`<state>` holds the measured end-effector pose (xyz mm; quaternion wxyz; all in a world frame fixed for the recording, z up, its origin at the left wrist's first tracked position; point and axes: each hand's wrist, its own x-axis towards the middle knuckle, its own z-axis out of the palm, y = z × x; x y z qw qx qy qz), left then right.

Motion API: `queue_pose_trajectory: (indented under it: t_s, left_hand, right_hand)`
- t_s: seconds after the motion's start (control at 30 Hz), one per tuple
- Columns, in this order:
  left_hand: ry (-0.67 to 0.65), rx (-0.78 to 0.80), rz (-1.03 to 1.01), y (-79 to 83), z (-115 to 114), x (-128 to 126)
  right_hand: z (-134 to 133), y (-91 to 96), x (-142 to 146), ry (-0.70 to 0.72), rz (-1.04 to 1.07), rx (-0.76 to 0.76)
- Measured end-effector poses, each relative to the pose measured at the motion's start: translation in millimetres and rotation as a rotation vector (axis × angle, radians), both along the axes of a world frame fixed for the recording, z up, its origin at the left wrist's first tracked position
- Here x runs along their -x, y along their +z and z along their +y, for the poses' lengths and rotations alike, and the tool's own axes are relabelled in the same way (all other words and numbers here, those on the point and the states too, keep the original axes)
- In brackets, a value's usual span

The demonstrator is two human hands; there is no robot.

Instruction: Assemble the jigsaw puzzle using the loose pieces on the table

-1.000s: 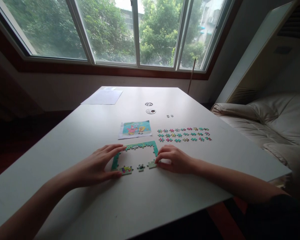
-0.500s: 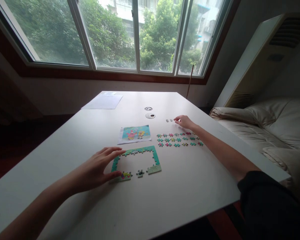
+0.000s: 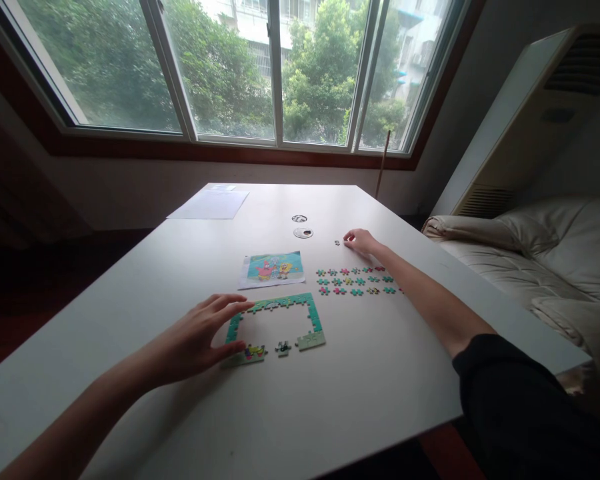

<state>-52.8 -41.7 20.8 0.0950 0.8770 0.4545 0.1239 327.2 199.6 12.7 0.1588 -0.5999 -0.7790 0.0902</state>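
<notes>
A puzzle frame (image 3: 316, 320) of joined teal and pale green edge pieces lies on the white table. My left hand (image 3: 205, 330) rests at its left side, thumb and fingers spread and touching the edge pieces. In a gap of the bottom edge sits a separate puzzle piece (image 3: 283, 348), apart from its neighbours. Farther off, my right hand (image 3: 361, 241) has its fingertips closed on a small puzzle piece, mostly hidden by them. One loose puzzle piece (image 3: 337, 243) lies just left of those fingertips. Several rows of loose pieces (image 3: 357, 292) lie nearer, partly under my right forearm.
A picture sheet (image 3: 275, 268) with cartoon figures lies behind the puzzle frame. Two round discs (image 3: 303, 233) are set farther back on the table (image 3: 300, 413). White paper (image 3: 210, 205) lies at the far left corner. A pale sofa (image 3: 545, 267) stands to the right.
My right hand has shifted slightly left, and its fingertips now cover one of the two small pieces that lay beside them. My left hand stays in place.
</notes>
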Motion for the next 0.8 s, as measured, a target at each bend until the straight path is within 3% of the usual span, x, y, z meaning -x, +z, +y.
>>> queue_pose_trajectory:
  t_s: [0.2,0.37,0.53,0.63,0.8]
  left_hand:
    - [0.011,-0.034,-0.039,2.2,0,-6]
    - [0.075,-0.070,-0.115,6.8,-6,-30]
    - [0.087,-0.034,-0.293,8.0,-18,-59]
    - [0.116,0.021,-0.373,8.2,-21,-69]
    - [0.193,0.098,-0.467,9.6,-20,-74]
  right_hand:
    - [-27,17.8,13,0.036,0.123,-0.055]
    - [-90,21.5,52,0.260,0.253,0.010]
    - [-161,9.1,87,0.569,0.718,0.370]
    - [-188,4.0,98,0.551,0.926,0.571]
    - [-207,6.8,103,0.438,1.034,0.716]
